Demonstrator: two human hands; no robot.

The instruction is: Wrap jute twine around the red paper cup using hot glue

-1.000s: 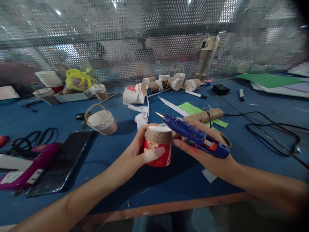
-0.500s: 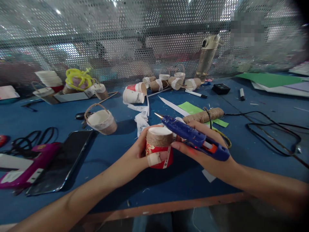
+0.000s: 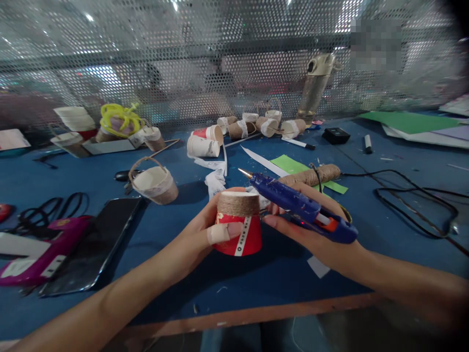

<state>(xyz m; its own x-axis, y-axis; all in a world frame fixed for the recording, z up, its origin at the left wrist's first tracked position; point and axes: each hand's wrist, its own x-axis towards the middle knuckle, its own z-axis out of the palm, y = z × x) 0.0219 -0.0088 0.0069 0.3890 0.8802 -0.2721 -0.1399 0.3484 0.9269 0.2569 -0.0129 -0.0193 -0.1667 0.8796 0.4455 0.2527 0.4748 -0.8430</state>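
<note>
My left hand (image 3: 212, 225), a bandage on its thumb, is wrapped round a red paper cup (image 3: 252, 239) held above the table. Brown twine (image 3: 238, 203) is wound round the cup's upper part. In my right hand (image 3: 311, 230) is a blue glue gun (image 3: 289, 195), its metal nozzle pointing up and left, beyond the cup's rim. My right fingertips are close to the cup's right side; whether they pinch a twine end there I cannot make out. Behind the glue gun lies a roll of twine (image 3: 322, 173) on light green paper (image 3: 287, 164).
A twine-covered basket (image 3: 156, 186) stands at left, near a phone (image 3: 91, 244) and a purple glue gun (image 3: 51, 249). Further back are paper cups (image 3: 203, 146), small baskets (image 3: 267, 126) and a bottle (image 3: 315, 90) before a perforated metal screen (image 3: 190, 73). A black cable (image 3: 414, 205) loops at right.
The cup has turned in my left hand, bringing its white printed strip toward the middle, and shifted slightly left. My right hand with the glue gun has moved slightly right.
</note>
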